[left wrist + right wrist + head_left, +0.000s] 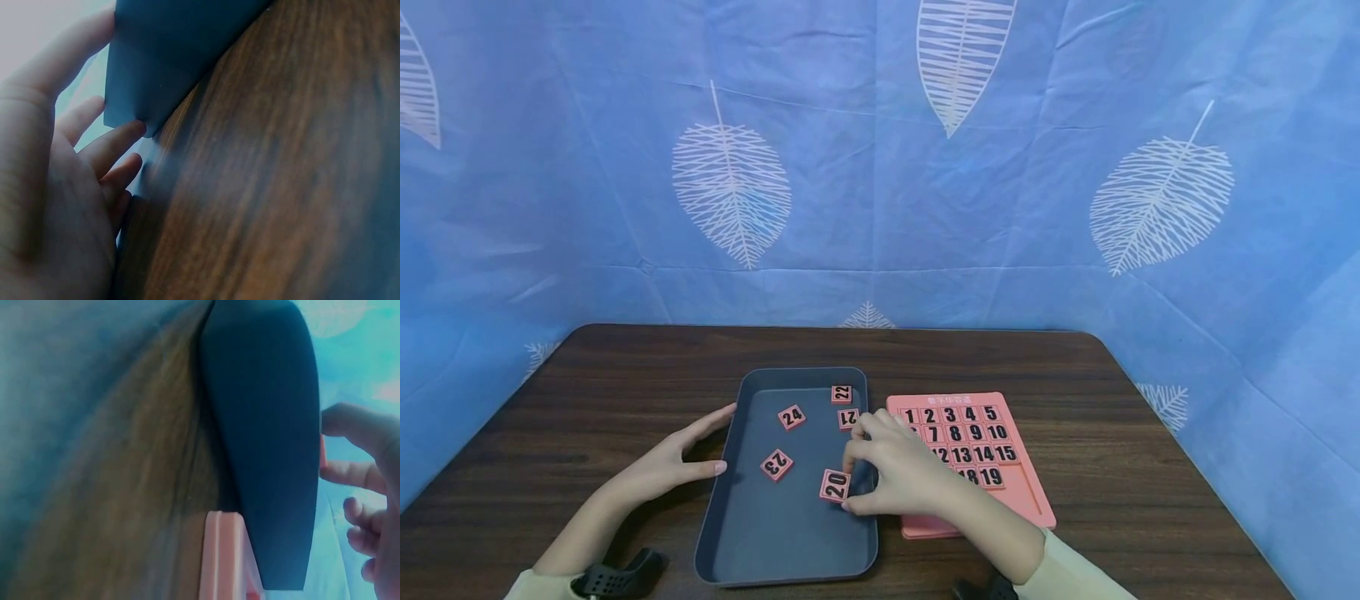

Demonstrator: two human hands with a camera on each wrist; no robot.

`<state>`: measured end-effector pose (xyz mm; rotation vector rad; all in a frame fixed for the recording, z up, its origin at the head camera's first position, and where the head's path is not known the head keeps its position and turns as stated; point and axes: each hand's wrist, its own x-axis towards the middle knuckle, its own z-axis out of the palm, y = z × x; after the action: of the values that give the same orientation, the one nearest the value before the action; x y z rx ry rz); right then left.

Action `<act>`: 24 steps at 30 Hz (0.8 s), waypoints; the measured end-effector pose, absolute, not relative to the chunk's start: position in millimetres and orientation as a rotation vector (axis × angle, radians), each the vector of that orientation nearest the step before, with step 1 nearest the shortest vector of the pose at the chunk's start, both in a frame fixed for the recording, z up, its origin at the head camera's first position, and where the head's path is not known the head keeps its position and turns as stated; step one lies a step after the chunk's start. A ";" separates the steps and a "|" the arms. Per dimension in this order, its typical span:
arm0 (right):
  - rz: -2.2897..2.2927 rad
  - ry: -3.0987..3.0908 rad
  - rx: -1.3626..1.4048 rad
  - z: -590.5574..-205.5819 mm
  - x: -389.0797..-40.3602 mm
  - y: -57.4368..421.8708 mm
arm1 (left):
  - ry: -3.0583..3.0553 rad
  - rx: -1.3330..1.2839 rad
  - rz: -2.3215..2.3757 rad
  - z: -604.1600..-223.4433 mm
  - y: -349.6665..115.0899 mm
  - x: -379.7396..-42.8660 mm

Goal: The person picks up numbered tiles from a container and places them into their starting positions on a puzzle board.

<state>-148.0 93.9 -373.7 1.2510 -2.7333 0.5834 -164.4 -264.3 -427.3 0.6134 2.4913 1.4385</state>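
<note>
My right hand [898,471] reaches over the right wall of the dark grey tray [790,550]. Its thumb and forefinger pinch a pink number tile marked 20 [835,486]; in the right wrist view only a thin pink edge of the tile [323,452] shows between them. My left hand [662,467] rests against the tray's left wall, thumb and fingers spread, fingertips at the rim. Inside the tray lie the tiles 24 [792,417], 23 [777,465], 22 [842,394] and 21 [848,418], turned various ways.
Right of the tray lies a pink number board [1028,492] with rows of tiles running up to 19, partly hidden by my right hand and forearm. Both stand on a dark wooden table [1120,500]. A blue leaf-patterned cloth [880,208] hangs behind.
</note>
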 end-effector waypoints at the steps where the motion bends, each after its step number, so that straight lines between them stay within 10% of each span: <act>1: 0.603 -2.742 1.208 -373.4 -146.0 96.2 | 2.493 0.613 1.438 -427.3 -264.1 -164.3; 24: 0.661 -2.642 0.527 -387.6 -121.8 175.6 | 2.491 0.636 1.449 -430.1 -264.5 -163.8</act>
<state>-121.8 175.6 -387.6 0.5270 -2.6421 0.6612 -163.8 -264.5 -430.1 0.6357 2.4906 1.4492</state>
